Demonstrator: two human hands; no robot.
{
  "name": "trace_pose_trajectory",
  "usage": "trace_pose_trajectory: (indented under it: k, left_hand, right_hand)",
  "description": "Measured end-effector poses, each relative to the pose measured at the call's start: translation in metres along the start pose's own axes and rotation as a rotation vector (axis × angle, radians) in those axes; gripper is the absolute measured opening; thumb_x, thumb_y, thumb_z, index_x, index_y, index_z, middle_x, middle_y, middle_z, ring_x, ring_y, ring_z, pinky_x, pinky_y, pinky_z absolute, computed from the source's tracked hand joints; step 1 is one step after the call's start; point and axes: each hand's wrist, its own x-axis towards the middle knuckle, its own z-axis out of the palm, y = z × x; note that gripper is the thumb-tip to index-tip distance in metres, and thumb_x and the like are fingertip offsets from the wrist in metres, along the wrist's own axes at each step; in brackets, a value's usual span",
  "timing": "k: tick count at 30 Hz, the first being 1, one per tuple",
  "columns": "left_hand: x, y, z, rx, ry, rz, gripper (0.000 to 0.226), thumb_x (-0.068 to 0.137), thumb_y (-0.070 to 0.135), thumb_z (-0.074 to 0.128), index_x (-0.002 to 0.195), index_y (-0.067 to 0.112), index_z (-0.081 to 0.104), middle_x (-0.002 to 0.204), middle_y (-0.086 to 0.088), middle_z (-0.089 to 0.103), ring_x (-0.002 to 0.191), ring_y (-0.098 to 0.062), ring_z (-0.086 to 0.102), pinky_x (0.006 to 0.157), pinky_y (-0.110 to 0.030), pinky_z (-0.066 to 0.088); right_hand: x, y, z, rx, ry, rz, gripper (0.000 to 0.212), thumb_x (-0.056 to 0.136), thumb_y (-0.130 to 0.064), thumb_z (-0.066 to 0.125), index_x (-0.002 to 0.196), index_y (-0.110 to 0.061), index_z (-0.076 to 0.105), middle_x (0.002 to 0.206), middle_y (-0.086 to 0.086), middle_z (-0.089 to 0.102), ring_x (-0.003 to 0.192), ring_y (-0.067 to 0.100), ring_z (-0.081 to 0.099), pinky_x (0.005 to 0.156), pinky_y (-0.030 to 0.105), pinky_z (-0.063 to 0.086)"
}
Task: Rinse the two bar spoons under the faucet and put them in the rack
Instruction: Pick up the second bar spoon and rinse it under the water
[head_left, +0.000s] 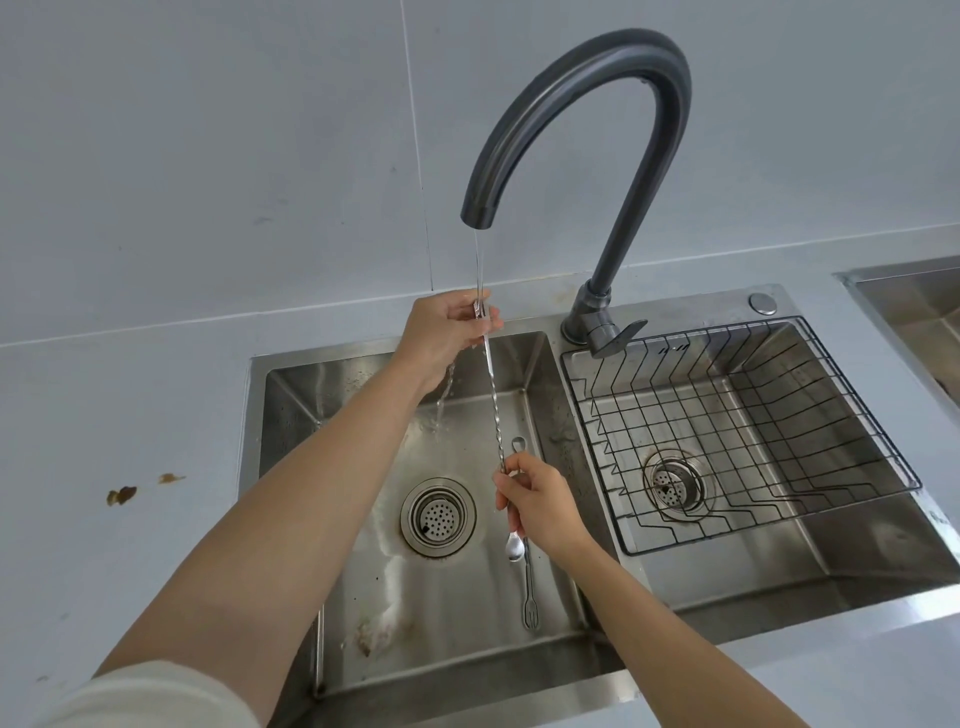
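Head view, and the water is on: a thin stream (478, 265) drops from the spout of the dark gooseneck faucet (644, 130) straight onto the left hand (447, 332). That hand pinches the top end of the first bar spoon (493, 400) between curled fingers and thumb. The twisted shaft slants down over the left basin (291, 415) to the right hand (540, 509), which pinches its lower part, and the bowl end pokes out just below.

The second bar spoon (529, 587) lies flat on the left basin floor. Its shaft runs behind the right hand, with the small bowl showing above it and the forked tip below.

Count it up: two bar spoons, two hands, two drain strainers, one in the left basin (438, 517) and one in the right basin (672, 483). There is also one black wire rack (727, 415), seated in the right basin with nothing in it.

The faucet's lever (618, 335) juts toward the rack's back left corner, and the divider (582, 467) runs between the basins. Brown stains (122, 495) mark the grey counter (130, 389) on the left, and another steel sink (914, 306) cuts in at the far right edge.
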Motion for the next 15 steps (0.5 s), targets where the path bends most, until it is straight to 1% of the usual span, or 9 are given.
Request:
trace_pose_trajectory:
  k: [2, 5, 6, 8, 9, 10, 12, 13, 15]
  left_hand:
    - [-0.0005, 0.0011, -0.0005, 0.011, -0.038, 0.002, 0.045, 0.080, -0.014, 0.056, 0.123, -0.001, 0.053, 0.101, -0.007, 0.063, 0.078, -0.008, 0.064, 0.058, -0.007, 0.052]
    - [0.0009, 0.0030, -0.0021, 0.064, -0.031, 0.042, 0.040, 0.077, -0.011, 0.063, 0.115, -0.001, 0.059, 0.086, 0.000, 0.065, 0.073, -0.006, 0.065, 0.064, -0.014, 0.054]
    - [0.0008, 0.0047, -0.0028, 0.081, -0.023, 0.053, 0.034, 0.076, -0.009, 0.066, 0.108, 0.001, 0.062, 0.080, 0.001, 0.065, 0.067, -0.004, 0.065, 0.062, -0.015, 0.054]
    - [0.0016, 0.0076, -0.0042, 0.117, -0.002, 0.067, 0.020, 0.075, -0.006, 0.068, 0.085, 0.010, 0.064, 0.072, 0.001, 0.063, 0.055, -0.001, 0.062, 0.054, -0.013, 0.051]
    - [0.0025, 0.0084, -0.0044, 0.133, 0.017, 0.072, 0.020, 0.075, -0.004, 0.069, 0.075, 0.014, 0.060, 0.069, 0.000, 0.061, 0.051, 0.000, 0.061, 0.051, -0.012, 0.049]
    - [0.0028, 0.0092, -0.0040, 0.135, 0.033, 0.074, 0.022, 0.076, -0.002, 0.069, 0.069, 0.016, 0.057, 0.068, -0.001, 0.061, 0.049, -0.001, 0.060, 0.048, -0.010, 0.048]
    - [0.0040, 0.0101, -0.0025, 0.137, 0.050, 0.084, 0.024, 0.081, 0.003, 0.066, 0.064, 0.015, 0.054, 0.067, -0.003, 0.060, 0.052, -0.007, 0.059, 0.045, -0.010, 0.048]
    - [0.0047, 0.0100, -0.0017, 0.148, 0.051, 0.093, 0.025, 0.083, 0.005, 0.064, 0.062, 0.015, 0.054, 0.066, -0.004, 0.060, 0.054, -0.010, 0.057, 0.047, -0.011, 0.049]
    - [0.0049, 0.0103, 0.0004, 0.183, 0.042, 0.114, 0.026, 0.087, 0.010, 0.060, 0.062, 0.015, 0.055, 0.063, -0.005, 0.060, 0.054, -0.012, 0.057, 0.051, -0.014, 0.051]
  right_hand:
    - [0.0011, 0.0006, 0.0010, -0.002, -0.001, -0.003, 0.025, 0.093, -0.006, 0.047, 0.072, -0.019, 0.049, 0.059, -0.001, 0.055, 0.028, 0.002, 0.042, 0.038, 0.013, 0.036]
    - [0.0021, -0.0005, 0.0018, 0.005, -0.007, -0.009, 0.025, 0.094, -0.008, 0.045, 0.073, -0.020, 0.050, 0.061, -0.001, 0.055, 0.028, 0.002, 0.042, 0.037, 0.013, 0.035]
    - [0.0019, -0.0013, 0.0019, 0.008, -0.009, -0.011, 0.025, 0.095, -0.008, 0.044, 0.074, -0.020, 0.050, 0.061, -0.002, 0.054, 0.028, 0.002, 0.043, 0.037, 0.013, 0.035]
    - [0.0013, -0.0026, 0.0019, -0.001, -0.013, -0.018, 0.026, 0.096, -0.008, 0.042, 0.076, -0.021, 0.052, 0.061, -0.003, 0.055, 0.028, 0.002, 0.043, 0.037, 0.011, 0.034]
    - [0.0010, -0.0028, 0.0017, -0.010, -0.015, -0.019, 0.027, 0.097, -0.008, 0.040, 0.077, -0.020, 0.053, 0.061, -0.003, 0.055, 0.028, 0.002, 0.043, 0.037, 0.010, 0.034]
    - [0.0008, -0.0027, 0.0017, -0.016, -0.018, -0.016, 0.026, 0.097, -0.008, 0.039, 0.079, -0.019, 0.054, 0.062, -0.003, 0.055, 0.028, 0.001, 0.042, 0.037, 0.010, 0.034]
    - [0.0004, -0.0021, 0.0015, -0.019, -0.014, -0.007, 0.023, 0.097, -0.008, 0.038, 0.084, -0.015, 0.055, 0.062, -0.003, 0.055, 0.029, 0.001, 0.042, 0.037, 0.011, 0.034]
    - [0.0000, -0.0021, 0.0013, -0.017, -0.010, -0.002, 0.022, 0.097, -0.008, 0.038, 0.086, -0.013, 0.056, 0.062, -0.002, 0.055, 0.029, 0.001, 0.042, 0.037, 0.011, 0.033]
    - [-0.0009, -0.0022, 0.0007, -0.007, -0.007, 0.002, 0.022, 0.097, -0.008, 0.038, 0.085, -0.012, 0.055, 0.061, -0.002, 0.055, 0.028, 0.001, 0.041, 0.036, 0.010, 0.033]
